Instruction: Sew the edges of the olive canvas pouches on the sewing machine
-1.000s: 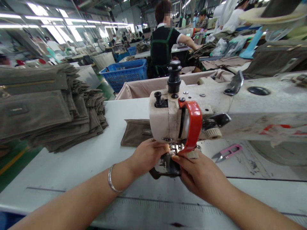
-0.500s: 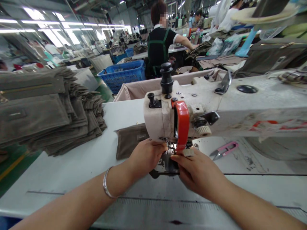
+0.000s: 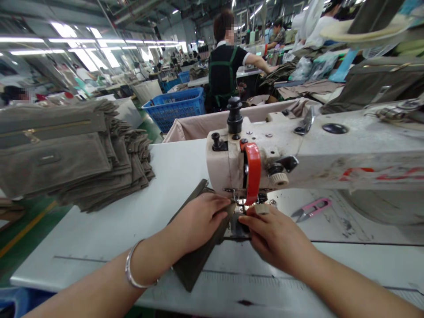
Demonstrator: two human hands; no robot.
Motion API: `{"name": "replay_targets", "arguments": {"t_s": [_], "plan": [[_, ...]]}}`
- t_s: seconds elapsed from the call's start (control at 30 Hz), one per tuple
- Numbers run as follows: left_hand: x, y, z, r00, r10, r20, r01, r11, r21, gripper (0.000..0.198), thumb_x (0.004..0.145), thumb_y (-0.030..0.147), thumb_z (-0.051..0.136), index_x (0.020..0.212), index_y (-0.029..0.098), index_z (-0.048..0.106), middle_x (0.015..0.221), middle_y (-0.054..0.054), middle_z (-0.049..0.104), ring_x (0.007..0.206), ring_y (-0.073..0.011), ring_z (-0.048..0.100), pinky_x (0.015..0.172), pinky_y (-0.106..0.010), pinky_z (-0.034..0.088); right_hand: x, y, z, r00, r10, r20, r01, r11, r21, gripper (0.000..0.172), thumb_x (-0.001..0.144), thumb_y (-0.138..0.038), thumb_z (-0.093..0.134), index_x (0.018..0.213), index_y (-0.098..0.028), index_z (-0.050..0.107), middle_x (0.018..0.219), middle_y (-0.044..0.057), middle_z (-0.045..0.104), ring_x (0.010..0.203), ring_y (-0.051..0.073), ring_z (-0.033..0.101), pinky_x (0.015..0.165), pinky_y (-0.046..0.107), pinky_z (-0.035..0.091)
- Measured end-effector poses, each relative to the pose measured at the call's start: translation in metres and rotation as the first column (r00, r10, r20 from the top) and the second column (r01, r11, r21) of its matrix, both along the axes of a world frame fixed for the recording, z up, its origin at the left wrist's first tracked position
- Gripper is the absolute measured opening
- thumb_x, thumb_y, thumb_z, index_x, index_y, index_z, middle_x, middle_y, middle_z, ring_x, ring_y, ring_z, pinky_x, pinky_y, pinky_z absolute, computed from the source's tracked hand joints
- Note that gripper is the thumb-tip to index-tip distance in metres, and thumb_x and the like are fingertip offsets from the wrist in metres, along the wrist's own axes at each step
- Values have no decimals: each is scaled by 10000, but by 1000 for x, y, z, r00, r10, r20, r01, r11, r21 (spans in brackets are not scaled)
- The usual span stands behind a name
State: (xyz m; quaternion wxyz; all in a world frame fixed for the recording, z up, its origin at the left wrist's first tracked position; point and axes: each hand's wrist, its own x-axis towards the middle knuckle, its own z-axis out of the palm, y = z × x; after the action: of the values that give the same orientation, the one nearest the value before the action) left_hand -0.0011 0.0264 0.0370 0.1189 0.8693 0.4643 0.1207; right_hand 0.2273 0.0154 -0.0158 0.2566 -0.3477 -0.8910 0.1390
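Note:
A cream sewing machine (image 3: 298,154) with a red guard (image 3: 253,170) stands on the white table (image 3: 109,229). An olive-brown fabric piece (image 3: 195,260) lies turned under its needle area, running toward the table's front edge. My left hand (image 3: 198,218) presses flat on that piece just left of the needle. My right hand (image 3: 274,236) rests at the presser foot, fingertips pinching the fabric's edge below the red guard. A silver bangle (image 3: 132,269) sits on my left wrist.
A tall stack of olive fabric pieces (image 3: 73,154) fills the table's left. Pink thread snips (image 3: 313,207) lie right of the needle. Behind stand a blue basket (image 3: 175,106), a beige cloth bin (image 3: 198,126) and a person in a dark apron (image 3: 227,66).
The fabric piece has swung round from lying flat behind the needle to pointing toward me. My left hand moved with it. The view shifted slightly.

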Motion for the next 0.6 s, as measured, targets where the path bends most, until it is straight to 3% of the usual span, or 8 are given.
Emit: {"name": "replay_targets", "arguments": {"t_s": [0.1, 0.17, 0.27, 0.37, 0.4, 0.47, 0.53, 0.6], "plan": [[-16, -6, 5, 985, 120, -125, -119, 993, 17, 339, 882, 219, 600, 1221, 229, 613, 1258, -93, 588, 1161, -284, 533, 999, -484, 446, 0, 0, 0, 1000, 5, 9, -5, 1000, -19, 331, 849, -114, 498, 1144, -169, 640, 1032, 112, 586, 1001, 270, 515, 872, 456, 479], [-28, -18, 1, 972, 182, -152, -180, 983, 29, 431, 855, 309, 646, 1274, 240, 575, 1321, -115, 516, 1200, -315, 482, 1007, -515, 424, 0, 0, 2, 1000, 3, 13, -2, 1000, -24, 328, 870, -131, 493, 1159, -179, 642, 1013, 109, 583, 1001, 269, 512, 875, 454, 468], [-46, -41, -14, 921, 388, -30, -384, 919, 86, 624, 777, 427, 713, 1321, 198, 510, 1355, -143, 446, 1246, -345, 413, 1048, -550, 360, -1, -4, 7, 1000, -26, -10, 25, 996, -85, 291, 902, -177, 494, 1139, -206, 661, 995, 103, 575, 992, 267, 504, 870, 449, 447], [-55, -55, -27, 823, 546, 155, -542, 837, -73, 461, 736, 453, 724, 1082, 167, 621, 1164, -121, 556, 1130, -334, 502, 991, -534, 408, -6, -14, 13, 969, -123, -216, 43, 938, -343, 212, 871, -192, 547, 1029, -228, 683, 1022, 88, 572, 1017, 259, 501, 914, 443, 403], [-55, -58, -29, 773, 585, 245, -552, 811, -196, 372, 719, 430, 735, 971, 173, 638, 1076, -98, 589, 1065, -316, 541, 957, -506, 436, -10, -18, 14, 931, -192, -310, 27, 884, -466, 184, 852, -195, 565, 998, -229, 672, 1024, 77, 575, 1019, 250, 509, 926, 431, 395], [-47, -60, -30, 595, 670, 444, -500, 741, -448, 302, 683, 371, 759, 870, 182, 615, 947, -58, 621, 952, -272, 598, 891, -435, 480, -21, -27, 15, 835, -346, -428, -31, 747, -664, 156, 835, -219, 577, 987, -223, 613, 956, 49, 590, 931, 218, 551, 859, 382, 434], [-36, -60, -27, 393, 722, 569, -393, 691, -606, 371, 686, 350, 751, 967, 181, 578, 900, -43, 644, 869, -236, 638, 827, -384, 511, -34, -36, 15, 770, -441, -462, -79, 652, -754, 150, 854, -268, 545, 993, -217, 521, 845, 14, 586, 753, 177, 569, 684, 311, 467], [-27, -61, -22, 280, 747, 602, -242, 662, -709, 492, 734, 359, 706, 1146, 175, 510, 907, -58, 669, 814, -225, 666, 766, -367, 534, -46, -46, 15, 729, -480, -488, -126, 607, -785, 142, 892, -325, 485, 973, -217, 441, 785, -10, 569, 622, 142, 543, 561, 259, 443]]}}
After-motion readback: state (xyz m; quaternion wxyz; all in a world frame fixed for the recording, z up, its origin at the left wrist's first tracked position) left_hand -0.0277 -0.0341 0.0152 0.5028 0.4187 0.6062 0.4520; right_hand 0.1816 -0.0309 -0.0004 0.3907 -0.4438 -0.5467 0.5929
